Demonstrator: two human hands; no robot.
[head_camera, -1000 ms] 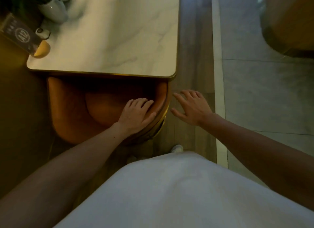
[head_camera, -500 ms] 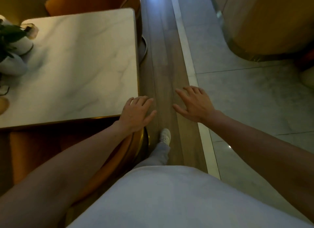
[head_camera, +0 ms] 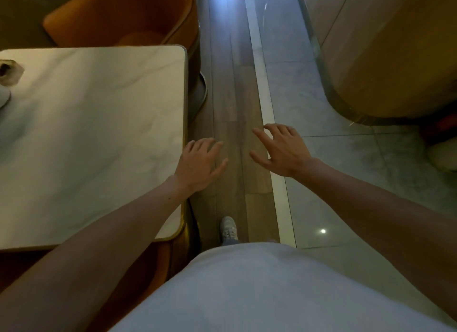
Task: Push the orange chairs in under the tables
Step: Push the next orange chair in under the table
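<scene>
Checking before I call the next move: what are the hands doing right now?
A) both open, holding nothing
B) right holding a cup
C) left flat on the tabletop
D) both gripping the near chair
A: the left hand and right hand hang open over the wooden floor strip, off the table.

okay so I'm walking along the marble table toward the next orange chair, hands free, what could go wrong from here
1. The left hand hovers open right beside the marble table edge; swinging forward, it could knock that corner.
2. The far orange chair sticks out past the table toward the wood floor strip where your shoe is stepping, so you might clip it.
3. The right hand is also open; the lighting is dim, so judging your grip on the chair back may be harder.
</scene>
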